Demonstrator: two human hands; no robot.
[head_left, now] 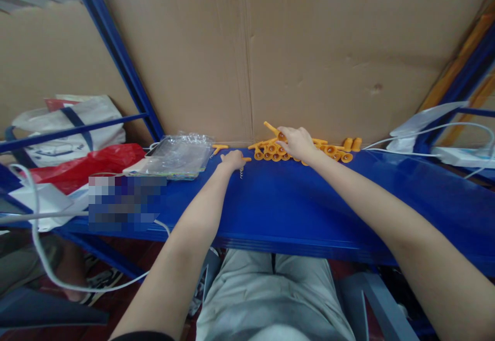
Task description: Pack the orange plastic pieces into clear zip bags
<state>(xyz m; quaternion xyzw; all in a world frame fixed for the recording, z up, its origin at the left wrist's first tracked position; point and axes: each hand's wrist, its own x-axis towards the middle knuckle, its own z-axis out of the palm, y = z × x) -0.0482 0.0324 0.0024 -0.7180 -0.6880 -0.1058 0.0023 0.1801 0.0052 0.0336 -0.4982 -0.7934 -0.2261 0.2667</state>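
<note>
My left hand (232,160) is closed around the orange handle of a corkscrew (246,159), its metal spiral hanging down just above the blue shelf (266,202). Behind that hand lies another orange corkscrew (219,147) with its spiral showing. Over a pile of orange, bell-mouthed corkscrew pieces (273,150), my right hand (298,142) grips one orange corkscrew piece (272,129). Its handle pokes out up and to the left, and the fingers partly cover its round end. The right hand and forearm hide part of the pile.
Clear plastic bags (176,155) lie stacked on the left, beside a red plastic bag (100,163) and a white cloth bag (77,124). Two orange caps (352,144) stand right of the pile. Cardboard (309,52) walls the back. White cables (410,150) run at right.
</note>
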